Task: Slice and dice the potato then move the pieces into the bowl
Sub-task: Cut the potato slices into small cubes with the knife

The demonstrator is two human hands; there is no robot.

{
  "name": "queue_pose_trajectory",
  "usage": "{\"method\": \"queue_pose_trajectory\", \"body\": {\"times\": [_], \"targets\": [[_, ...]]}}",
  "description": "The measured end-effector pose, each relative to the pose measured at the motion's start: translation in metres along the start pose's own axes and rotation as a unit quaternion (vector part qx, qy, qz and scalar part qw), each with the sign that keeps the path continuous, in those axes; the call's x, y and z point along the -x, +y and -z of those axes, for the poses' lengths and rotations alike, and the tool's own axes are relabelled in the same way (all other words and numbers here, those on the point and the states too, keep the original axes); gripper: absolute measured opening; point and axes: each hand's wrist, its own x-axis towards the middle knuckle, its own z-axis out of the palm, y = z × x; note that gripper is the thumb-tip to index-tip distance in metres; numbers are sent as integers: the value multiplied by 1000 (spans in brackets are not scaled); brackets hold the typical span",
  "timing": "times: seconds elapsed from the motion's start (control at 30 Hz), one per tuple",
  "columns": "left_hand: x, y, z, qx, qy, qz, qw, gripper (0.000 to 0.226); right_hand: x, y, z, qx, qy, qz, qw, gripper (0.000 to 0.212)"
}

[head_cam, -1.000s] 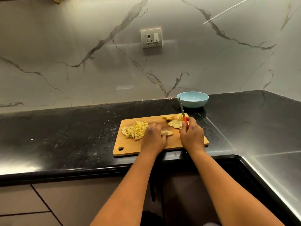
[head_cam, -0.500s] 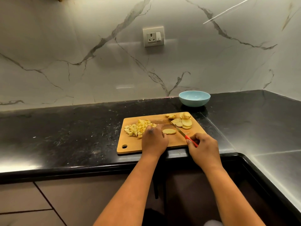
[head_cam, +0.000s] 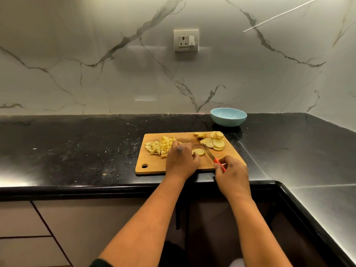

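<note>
A wooden cutting board (head_cam: 152, 166) lies on the black counter. Diced potato pieces (head_cam: 159, 146) are heaped on its left part. Round potato slices (head_cam: 216, 142) lie at its far right corner. One slice (head_cam: 199, 151) lies in the middle, and my left hand (head_cam: 182, 160) pinches its left edge. My right hand (head_cam: 231, 173) grips the red handle of a small knife (head_cam: 209, 153). The blade points away and left, just right of that slice. A light blue bowl (head_cam: 228, 116) stands behind the board and looks empty.
The black counter (head_cam: 77, 147) runs left and wraps round to the right (head_cam: 317, 170). A marble wall with a socket (head_cam: 185, 41) stands behind. Cabinet fronts (head_cam: 57, 228) lie below the counter's front edge.
My right hand has drawn the knife back toward the board's near right edge; a second ago the blade stood up near the slices. My left hand stays on the single slice.
</note>
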Motion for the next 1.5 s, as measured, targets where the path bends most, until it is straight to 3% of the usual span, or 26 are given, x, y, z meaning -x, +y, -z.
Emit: {"method": "queue_pose_trajectory", "body": {"times": [0.17, 0.4, 0.53, 0.7, 0.87, 1.1, 1.33, 1.5], "targets": [[-7, -3, -5, -2, -55, -20, 998, 38, -6, 0, 7, -36, -14, 8, 999, 21], [-6, -1, -2, -7, -80, 1, 997, 35, -18, -16, 18, 85, -147, 28, 985, 16], [-5, 2, 1, -34, -87, -9, 996, 35, -38, -33, 31, 150, -185, 59, 969, 16], [-1, 4, 2, -66, -78, -36, 994, 33, -57, -56, 38, 235, -253, 81, 935, 27], [-1, 1, 0, -55, -66, -44, 995, 32, -57, -67, 40, 273, -264, 115, 918, 34], [-5, -1, -8, -88, -55, -70, 992, 35, -44, -62, 65, 262, -285, 100, 917, 27], [-3, -1, -8, -91, -53, -67, 992, 37, -42, -76, 88, 336, -304, 118, 884, 33], [-1, -4, -7, -72, -74, -64, 993, 39, -51, -67, 87, 290, -258, 109, 915, 30]]}}
